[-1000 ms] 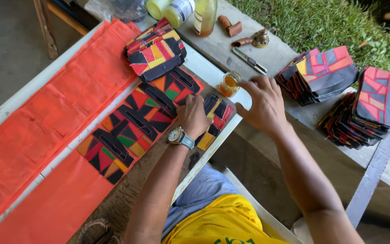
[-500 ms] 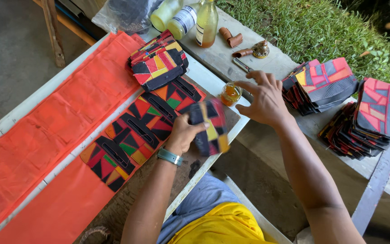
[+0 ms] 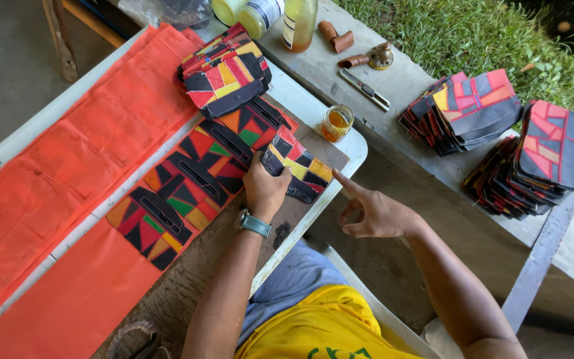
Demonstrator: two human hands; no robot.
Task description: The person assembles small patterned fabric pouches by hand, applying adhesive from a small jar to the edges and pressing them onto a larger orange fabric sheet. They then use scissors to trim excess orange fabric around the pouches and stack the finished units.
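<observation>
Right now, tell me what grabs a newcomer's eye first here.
The left hand grips a bright patchwork piece at the table's near edge, the right hand pointing at it. Orange fabric stretches across the left, and stacks of patchwork pieces sit on the bench at right.

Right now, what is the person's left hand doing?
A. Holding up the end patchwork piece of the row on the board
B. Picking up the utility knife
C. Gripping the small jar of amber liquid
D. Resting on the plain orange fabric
A: the left hand grips the multicoloured patchwork piece at the near end of the row, while the small jar and utility knife lie untouched.
</observation>
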